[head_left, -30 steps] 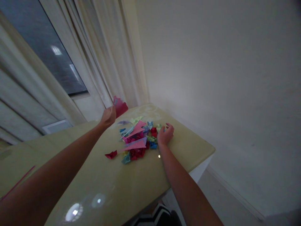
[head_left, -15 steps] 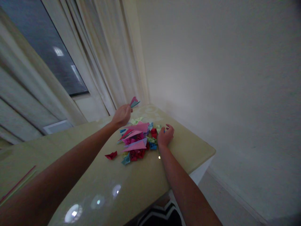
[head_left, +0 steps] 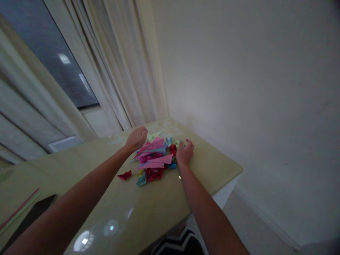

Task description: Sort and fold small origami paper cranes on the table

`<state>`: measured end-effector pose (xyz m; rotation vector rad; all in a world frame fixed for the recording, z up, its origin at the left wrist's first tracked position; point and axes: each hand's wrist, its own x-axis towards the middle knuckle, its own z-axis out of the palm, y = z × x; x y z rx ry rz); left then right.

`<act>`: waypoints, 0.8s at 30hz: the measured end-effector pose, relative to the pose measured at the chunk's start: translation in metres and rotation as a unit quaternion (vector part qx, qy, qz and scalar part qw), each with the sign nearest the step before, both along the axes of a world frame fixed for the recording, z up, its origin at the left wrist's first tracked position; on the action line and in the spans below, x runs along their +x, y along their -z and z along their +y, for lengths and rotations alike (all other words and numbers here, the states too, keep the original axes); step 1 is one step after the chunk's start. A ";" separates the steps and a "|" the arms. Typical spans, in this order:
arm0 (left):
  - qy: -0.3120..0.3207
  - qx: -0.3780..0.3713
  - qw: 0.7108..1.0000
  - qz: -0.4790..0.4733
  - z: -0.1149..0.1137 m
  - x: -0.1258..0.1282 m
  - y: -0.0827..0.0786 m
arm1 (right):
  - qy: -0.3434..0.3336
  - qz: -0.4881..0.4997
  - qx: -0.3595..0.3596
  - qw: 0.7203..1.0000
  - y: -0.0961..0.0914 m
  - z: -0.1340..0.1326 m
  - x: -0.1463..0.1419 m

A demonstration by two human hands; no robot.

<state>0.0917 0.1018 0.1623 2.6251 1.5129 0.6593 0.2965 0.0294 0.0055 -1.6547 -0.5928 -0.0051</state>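
Note:
A heap of coloured folded paper pieces (head_left: 156, 163), pink, red, blue and green, lies on the glossy beige table (head_left: 159, 212) near its far corner. My left hand (head_left: 136, 139) is down at the heap's far left side, fingers curled round a pink folded paper (head_left: 154, 144) that rests on top of the heap. At the heap's right edge sits my right hand (head_left: 184, 153), its fingers curled in a loose pinch. What it pinches is too small to make out.
A single red paper piece (head_left: 125, 175) lies apart, left of the heap. A dark flat object (head_left: 32, 216) and thin pink strips (head_left: 18, 210) sit at the table's left end. Curtains and a window stand behind; the table's right edge drops to the floor.
My left hand, which held a pink and teal paper up in the air, has come down onto the heap with it. The right hand has barely moved.

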 end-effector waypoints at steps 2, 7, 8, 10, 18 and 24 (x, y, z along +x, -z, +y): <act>-0.047 -0.028 0.998 0.007 -0.006 -0.022 0.021 | -0.019 -0.001 0.000 1.000 0.002 0.003 0.004; -0.183 -0.115 0.976 -0.012 -0.044 -0.081 0.105 | -0.099 0.006 0.010 0.995 0.008 0.014 0.007; -0.178 -0.128 0.975 -0.025 -0.052 -0.087 0.121 | -0.128 0.010 0.010 0.992 0.009 0.016 0.003; -0.155 -0.143 0.976 -0.046 -0.062 -0.089 0.146 | -0.197 0.013 0.007 0.980 0.012 0.018 -0.006; -0.060 -0.117 0.986 -0.105 -0.023 -0.051 0.143 | -0.217 -0.060 -0.039 0.974 -0.004 0.043 -0.015; 0.032 -0.136 0.968 -0.208 -0.003 -0.028 0.146 | -0.478 0.005 -0.033 0.878 -0.019 0.074 -0.045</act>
